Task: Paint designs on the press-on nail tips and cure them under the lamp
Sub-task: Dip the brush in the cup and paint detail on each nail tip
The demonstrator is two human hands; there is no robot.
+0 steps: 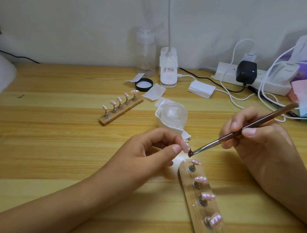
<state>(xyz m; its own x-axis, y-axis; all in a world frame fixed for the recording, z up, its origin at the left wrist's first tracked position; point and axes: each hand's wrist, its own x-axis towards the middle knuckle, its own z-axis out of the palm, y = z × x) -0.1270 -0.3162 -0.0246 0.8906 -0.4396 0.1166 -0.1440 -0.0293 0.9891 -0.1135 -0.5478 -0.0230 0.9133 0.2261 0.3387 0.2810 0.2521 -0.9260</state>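
My left hand (147, 151) pinches a pink nail tip (185, 146) with white dots between thumb and fingers. My right hand (258, 139) grips a brown-handled brush (237, 134); its dark bristles (190, 153) touch the end of that nail tip. Just below lies a wooden holder strip (197, 213) with several pink, white-dotted tips on metal stands. A second wooden strip (120, 111) with several similar tips lies further back on the left. A white curing lamp (1, 76) shows at the left edge, partly cut off.
A clear jar on white tissue (174, 114) sits behind my hands. Further back stand a black lid (143, 84), paper wipes (154, 93), a clear pump bottle (146, 53), a white clip lamp base (168, 69), a power strip (249, 76) and tangled white cables (267, 97).
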